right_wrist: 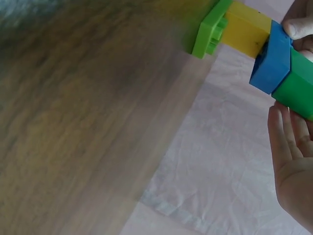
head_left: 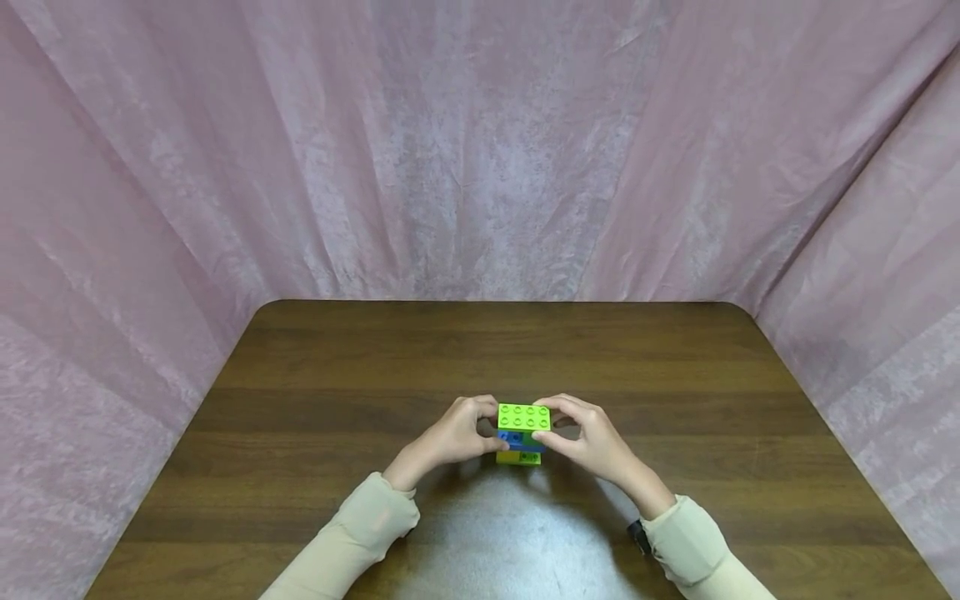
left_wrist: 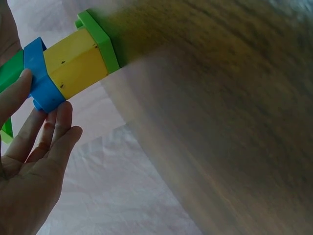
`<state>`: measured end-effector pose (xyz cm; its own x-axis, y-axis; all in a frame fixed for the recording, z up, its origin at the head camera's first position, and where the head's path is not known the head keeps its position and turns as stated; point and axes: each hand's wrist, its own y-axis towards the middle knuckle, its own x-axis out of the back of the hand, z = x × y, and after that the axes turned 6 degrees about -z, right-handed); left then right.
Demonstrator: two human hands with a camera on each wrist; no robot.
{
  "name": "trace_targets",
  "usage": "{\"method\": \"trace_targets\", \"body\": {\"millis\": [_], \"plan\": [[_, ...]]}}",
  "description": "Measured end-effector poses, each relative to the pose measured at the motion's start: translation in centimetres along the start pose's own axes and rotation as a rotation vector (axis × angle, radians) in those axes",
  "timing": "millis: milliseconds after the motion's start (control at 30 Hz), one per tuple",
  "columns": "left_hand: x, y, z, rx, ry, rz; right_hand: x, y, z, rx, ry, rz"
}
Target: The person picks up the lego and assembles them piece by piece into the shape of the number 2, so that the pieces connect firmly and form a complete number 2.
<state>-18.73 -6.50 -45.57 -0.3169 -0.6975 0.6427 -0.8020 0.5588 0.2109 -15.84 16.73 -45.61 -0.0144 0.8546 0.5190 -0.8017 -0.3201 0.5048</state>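
A stack of toy building bricks stands on the table between both hands. Its top is a light green studded brick (head_left: 524, 417); under it come a green block (right_wrist: 299, 81), a blue brick (left_wrist: 44, 73), a yellow block (left_wrist: 76, 63) and a light green base brick (left_wrist: 100, 41). My left hand (head_left: 457, 429) pinches the stack at the blue brick, thumb in front and fingers behind. From the other side, my right hand (head_left: 596, 442) pinches the upper stack near the green block and top brick. Part of the right fingers' contact is hidden.
The brown wooden table (head_left: 337, 358) has rounded far corners. Pink curtains (head_left: 480, 150) hang behind it and along both sides. A small black object (head_left: 639, 537) shows at the right sleeve cuff.
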Motion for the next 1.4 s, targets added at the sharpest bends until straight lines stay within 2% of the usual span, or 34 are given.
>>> {"method": "trace_targets", "body": {"millis": [233,800,1400], "plan": [[-0.2,0.0,0.0,0.004,-0.005,0.002,-0.1,-0.1,-0.2,0.041,0.0,0.0],[-0.2,-0.1,-0.2,0.002,-0.003,0.0,-0.7,-0.4,0.0,-0.141,0.167,-0.013],[-0.2,-0.2,0.4,-0.005,0.018,-0.033,-0.9,-0.4,-0.5,-0.111,0.151,-0.024]]}}
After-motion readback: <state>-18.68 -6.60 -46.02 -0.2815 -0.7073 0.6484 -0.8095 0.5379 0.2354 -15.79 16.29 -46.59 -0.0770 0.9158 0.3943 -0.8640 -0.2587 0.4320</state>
